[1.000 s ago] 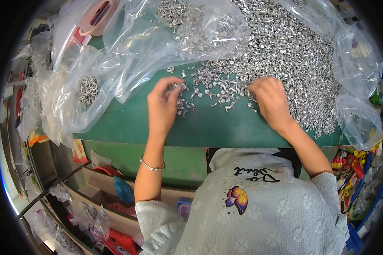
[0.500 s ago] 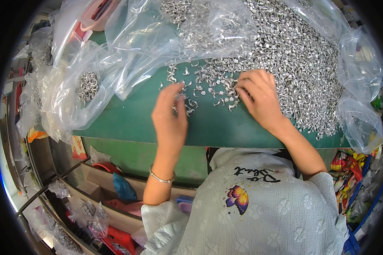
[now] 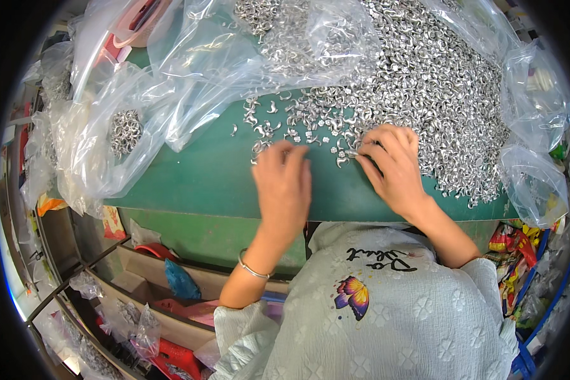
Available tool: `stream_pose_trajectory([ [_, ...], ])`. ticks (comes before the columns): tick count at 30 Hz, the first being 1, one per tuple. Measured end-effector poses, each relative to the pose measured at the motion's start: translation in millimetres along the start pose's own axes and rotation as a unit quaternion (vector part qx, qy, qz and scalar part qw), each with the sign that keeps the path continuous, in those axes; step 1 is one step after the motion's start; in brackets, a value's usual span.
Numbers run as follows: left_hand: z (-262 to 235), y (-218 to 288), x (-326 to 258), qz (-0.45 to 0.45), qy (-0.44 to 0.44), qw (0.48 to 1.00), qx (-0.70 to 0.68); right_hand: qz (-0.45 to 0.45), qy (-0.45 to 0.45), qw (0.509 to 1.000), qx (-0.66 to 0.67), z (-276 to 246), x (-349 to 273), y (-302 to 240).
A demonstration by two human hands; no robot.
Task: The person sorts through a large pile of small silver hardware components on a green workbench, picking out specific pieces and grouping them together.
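A big heap of small curved silver metal pieces [image 3: 449,101] covers the right side of the green table [image 3: 202,183]. My right hand [image 3: 396,168] is at the heap's left edge, thumb and fingers closed on one small metal piece [image 3: 351,153]. To its left, my left hand [image 3: 284,183] hovers over the table near a few scattered curved pieces [image 3: 261,130]. It is smeared by motion, so whether its fingers hold anything cannot be told. More loose pieces [image 3: 320,111] lie between the hands and the heap.
Clear plastic sheeting [image 3: 202,82] drapes over the left and back of the table. A cluster of metal rings [image 3: 126,132] shows through it. A pink basket [image 3: 138,25] stands at the far left. Below the table's front edge are open drawers [image 3: 145,272] with bags.
My left hand has moved right and toward me, off the scattered pieces, closer to my right hand. My right hand has shifted slightly toward me, and a metal piece now shows at its fingertips.
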State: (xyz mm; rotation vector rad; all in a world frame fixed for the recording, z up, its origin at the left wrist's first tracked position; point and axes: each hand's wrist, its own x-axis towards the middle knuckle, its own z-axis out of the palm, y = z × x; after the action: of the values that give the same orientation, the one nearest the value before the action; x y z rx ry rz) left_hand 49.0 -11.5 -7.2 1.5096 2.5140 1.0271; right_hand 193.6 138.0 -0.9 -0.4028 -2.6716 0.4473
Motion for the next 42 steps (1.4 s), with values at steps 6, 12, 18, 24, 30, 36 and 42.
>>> stream_pose_trajectory([
  [6,15.9,25.7,-14.7,0.009,-0.039,0.996,-0.077,-0.013,-0.051,0.995,0.082,-13.0,-4.7,-5.5],
  [12,25.4,31.7,-17.2,0.033,-0.077,0.993,-0.081,-0.018,0.017,1.000,0.015,13.9,45.4,8.9],
  [18,21.1,33.8,-35.3,0.035,-0.089,0.985,-0.146,-0.038,0.005,0.999,-0.019,10.5,29.1,13.3],
  [24,27.2,28.2,-18.1,-0.001,-0.018,0.995,-0.095,0.047,-0.016,0.996,0.075,-6.4,-9.9,-0.4],
  [30,26.7,26.2,-10.1,-0.002,-0.047,0.995,-0.083,0.072,-0.072,0.992,0.072,-15.5,-15.9,-5.9],
  [36,12.1,27.5,-31.4,0.027,-0.112,0.983,-0.145,0.029,-0.047,0.998,-0.003,-9.4,-13.2,-7.3],
  [42,15.2,34.7,-12.6,0.037,-0.077,0.988,-0.126,0.074,0.028,0.997,0.012,-17.2,-11.8,1.7],
])
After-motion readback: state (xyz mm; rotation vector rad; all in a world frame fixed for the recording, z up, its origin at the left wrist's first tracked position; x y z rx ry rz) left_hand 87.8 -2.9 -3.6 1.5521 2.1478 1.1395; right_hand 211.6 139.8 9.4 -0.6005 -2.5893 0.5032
